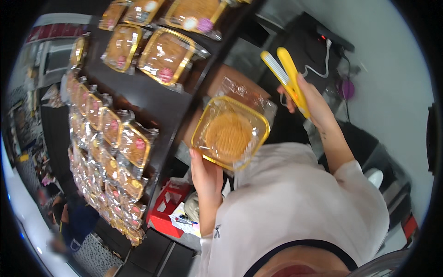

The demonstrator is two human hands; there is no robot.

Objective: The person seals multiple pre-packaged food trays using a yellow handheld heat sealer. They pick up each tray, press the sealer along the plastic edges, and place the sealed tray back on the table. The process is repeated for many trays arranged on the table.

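Observation:
My left hand [206,173] grips the near edge of a gold-rimmed square tray [230,133] in a clear plastic bag. A round, golden-brown baked item with a ridged top sits inside it. The bag's loose, crinkled end [249,97] sticks out past the tray's far side. In my right hand [314,99] is a small yellow flat iron [290,81], its two arms spread apart and a ridged metal plate showing. The iron is held apart from the bag, above and to its right.
To the left, a dark counter [152,99] bears many wrapped gold trays [167,55] in rows. A red box [167,207] and papers with pens [185,220] lie below the counter's edge. A white cable [326,60] runs to a black power strip [334,38] at upper right.

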